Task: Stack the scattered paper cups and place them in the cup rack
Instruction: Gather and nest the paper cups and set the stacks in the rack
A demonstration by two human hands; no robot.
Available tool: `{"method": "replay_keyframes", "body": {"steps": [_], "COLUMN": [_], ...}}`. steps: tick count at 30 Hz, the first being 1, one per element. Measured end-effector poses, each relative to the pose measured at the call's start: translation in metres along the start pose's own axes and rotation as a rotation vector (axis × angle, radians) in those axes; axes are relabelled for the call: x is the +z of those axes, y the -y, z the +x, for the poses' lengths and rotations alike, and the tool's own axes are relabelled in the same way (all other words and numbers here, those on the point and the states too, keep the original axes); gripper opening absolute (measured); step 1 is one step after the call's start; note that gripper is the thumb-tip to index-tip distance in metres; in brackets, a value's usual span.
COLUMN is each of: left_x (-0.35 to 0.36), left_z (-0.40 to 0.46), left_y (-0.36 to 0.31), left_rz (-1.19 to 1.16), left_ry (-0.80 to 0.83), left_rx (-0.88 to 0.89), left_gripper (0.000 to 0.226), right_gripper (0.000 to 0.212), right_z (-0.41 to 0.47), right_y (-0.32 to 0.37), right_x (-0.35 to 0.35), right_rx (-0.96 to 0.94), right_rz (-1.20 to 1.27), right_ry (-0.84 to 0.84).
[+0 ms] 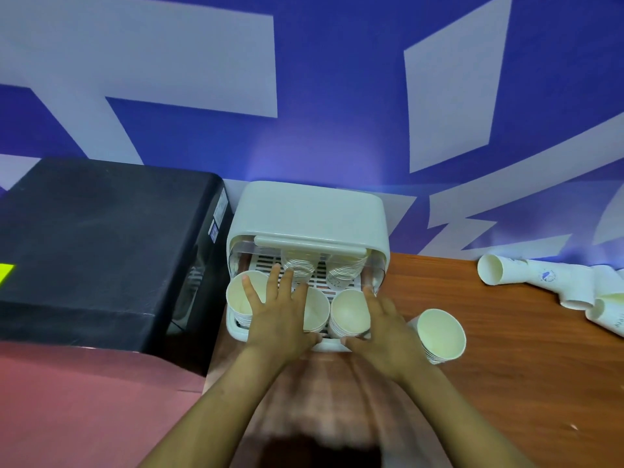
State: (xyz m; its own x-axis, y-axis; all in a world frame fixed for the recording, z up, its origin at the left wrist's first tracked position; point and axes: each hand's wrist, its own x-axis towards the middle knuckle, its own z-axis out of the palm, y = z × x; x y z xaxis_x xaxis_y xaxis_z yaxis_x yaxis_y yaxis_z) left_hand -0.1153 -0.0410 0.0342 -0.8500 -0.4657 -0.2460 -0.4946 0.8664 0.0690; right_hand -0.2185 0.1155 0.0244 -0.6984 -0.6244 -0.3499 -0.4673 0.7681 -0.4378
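Left hand [282,314] fingers [274,278] spread flat over upright cup stacks [349,314] in cup rack [310,211] tray; right hand [385,327] fingers extended at tray's right front edge, gripping nothing. Probably steadying stacks, sliding tray inward. One stack [439,334] on bench [523,383] just right of rack. Loose cups [540,276] lying far right, unstacked.
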Motion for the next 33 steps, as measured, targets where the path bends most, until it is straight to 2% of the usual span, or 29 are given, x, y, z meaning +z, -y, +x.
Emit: {"method": "replay_keyframes", "body": {"steps": [4, 9, 12, 16, 20, 24, 29, 33], "left_x": [-0.01, -0.026, -0.034, -0.038, -0.042, -0.044, -0.033, -0.021], "left_z": [-0.016, -0.049, -0.068, -0.09, -0.11, -0.12, -0.127, -0.129], "left_y": [0.002, 0.002, -0.003, -0.025, -0.06, -0.106, -0.193, -0.278], "left_rz": [-0.054, -0.196, -0.325, -0.556, -0.572, -0.558, -0.548, -0.535], "left_ry": [-0.043, -0.154, -0.208, -0.167, -0.1, -0.109, -0.092, -0.04], "left_rx": [0.029, 0.059, 0.07, 0.128, 0.192, 0.212, 0.207, 0.272], "left_gripper": [0.089, 0.073, 0.057, 0.044, 0.039, 0.036, 0.036, 0.037], "right_gripper": [0.09, 0.066, 0.051, 0.042, 0.038, 0.036, 0.042, 0.042], "right_z": [-0.016, -0.059, -0.084, -0.113, -0.131, -0.148, -0.185, -0.211], "right_y": [-0.001, -0.003, -0.007, -0.021, -0.042, -0.079, -0.169, -0.25], "right_x": [-0.01, -0.023, -0.034, -0.047, -0.06, -0.078, -0.11, -0.144], "right_rx": [-0.052, -0.19, -0.165, -0.091, -0.089, -0.113, -0.074, -0.012], "right_rz": [0.007, -0.008, 0.031, 0.023, 0.041, 0.061, 0.032, 0.032], "right_ry": [-0.052, -0.129, -0.2, -0.208, -0.198, -0.186, -0.138, -0.153]}}
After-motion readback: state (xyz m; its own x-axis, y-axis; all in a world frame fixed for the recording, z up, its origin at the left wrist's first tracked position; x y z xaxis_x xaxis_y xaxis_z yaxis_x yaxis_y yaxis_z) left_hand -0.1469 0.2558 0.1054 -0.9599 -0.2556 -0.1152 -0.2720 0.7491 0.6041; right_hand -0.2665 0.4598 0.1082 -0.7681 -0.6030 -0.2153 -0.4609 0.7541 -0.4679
